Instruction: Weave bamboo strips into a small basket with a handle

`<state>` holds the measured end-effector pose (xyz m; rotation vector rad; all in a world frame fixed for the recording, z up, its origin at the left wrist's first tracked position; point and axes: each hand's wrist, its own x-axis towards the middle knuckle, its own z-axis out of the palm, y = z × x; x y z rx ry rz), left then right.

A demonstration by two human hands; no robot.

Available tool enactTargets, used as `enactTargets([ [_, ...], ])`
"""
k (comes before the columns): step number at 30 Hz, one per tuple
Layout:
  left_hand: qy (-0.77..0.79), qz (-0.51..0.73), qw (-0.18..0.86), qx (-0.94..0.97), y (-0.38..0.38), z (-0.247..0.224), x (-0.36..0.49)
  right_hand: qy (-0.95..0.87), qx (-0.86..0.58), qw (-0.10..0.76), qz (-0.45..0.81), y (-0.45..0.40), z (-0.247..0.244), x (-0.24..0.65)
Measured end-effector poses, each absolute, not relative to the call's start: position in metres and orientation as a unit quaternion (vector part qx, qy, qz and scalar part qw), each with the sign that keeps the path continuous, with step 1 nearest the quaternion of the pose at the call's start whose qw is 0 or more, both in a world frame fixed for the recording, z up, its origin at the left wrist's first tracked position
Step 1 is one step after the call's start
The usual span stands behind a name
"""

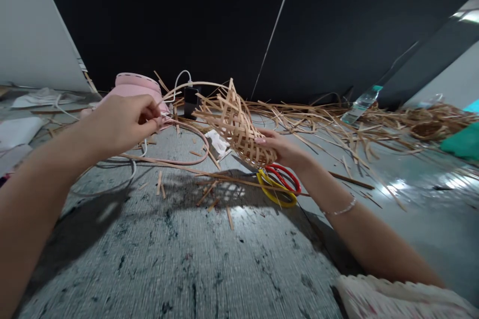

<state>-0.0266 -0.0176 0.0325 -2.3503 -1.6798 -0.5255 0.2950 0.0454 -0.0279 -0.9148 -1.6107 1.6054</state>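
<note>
A small basket (243, 129) woven from pale flat strips is held tilted above the table, its loose strip ends pointing up and to the left. My right hand (279, 147) grips it from the right, fingers along its side. A long thin strip (204, 84) arches leftward from the basket to my left hand (130, 119). The thumb and fingers of that hand are pinched together on the strip's end. Just below the basket lies a pair of scissors (279, 202) with one red and one yellow handle.
Loose strips (318, 117) are heaped along the dark wall. A plastic bottle (361, 104) leans among them. Behind my left hand is a pink object (136, 83), beside a black device (190, 102) with a white cable. Crumpled tissue (217, 144) and strip offcuts (230, 219) lie on the stained table.
</note>
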Motion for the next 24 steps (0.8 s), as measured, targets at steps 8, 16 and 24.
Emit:
enactTargets([
  [8, -0.567, -0.215, -0.104, -0.788, -0.008, 0.025, -0.027, -0.594, -0.293, 0.354, 0.660, 0.046, -0.038, 0.298],
  [16, -0.331, -0.383, -0.376, -0.776, -0.016, 0.014, 0.006, -0.564, -0.275, 0.344, 0.699, 0.044, -0.049, 0.284],
  [24, -0.303, -0.494, -0.396, -0.712, -0.013, 0.001, 0.023, -0.556, -0.269, 0.325, 0.717, 0.040, -0.053, 0.278],
])
